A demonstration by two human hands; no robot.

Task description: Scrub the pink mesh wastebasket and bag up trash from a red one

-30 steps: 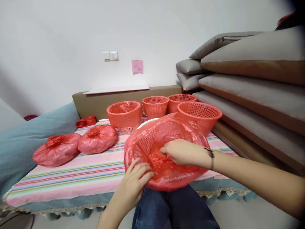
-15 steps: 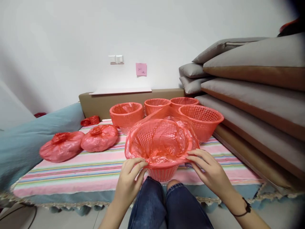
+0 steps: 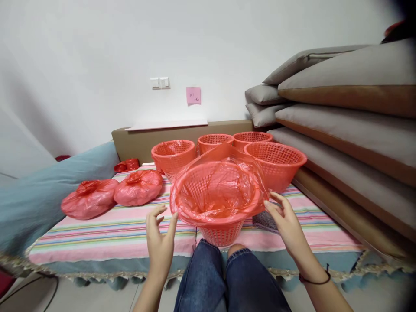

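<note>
A red mesh basket (image 3: 221,234) stands before my knees on the striped cloth, its mouth tilted toward me. A thin red plastic bag (image 3: 224,190) lines it and folds over the front and side rim, while its back part rises loosely above the far rim. My left hand (image 3: 161,234) is beside the left of the rim, fingers apart, holding nothing. On the right, my right hand (image 3: 284,216) has its fingertips near the edge of the bag, thumb and fingers apart. A dark grey item (image 3: 266,221) lies partly hidden behind that hand.
Behind are several more red baskets, including a left one (image 3: 173,160) and a right one (image 3: 276,167). Two knotted red bags (image 3: 89,201) and a red roll (image 3: 130,164) lie left on the striped cloth (image 3: 113,236). Grey cushions (image 3: 344,95) are stacked at right.
Both hands have moved outward from the basket's front rim, the left to the left side and the right slightly rightward. Their fingers have spread off the rim, and the bag's front edge lies over it.
</note>
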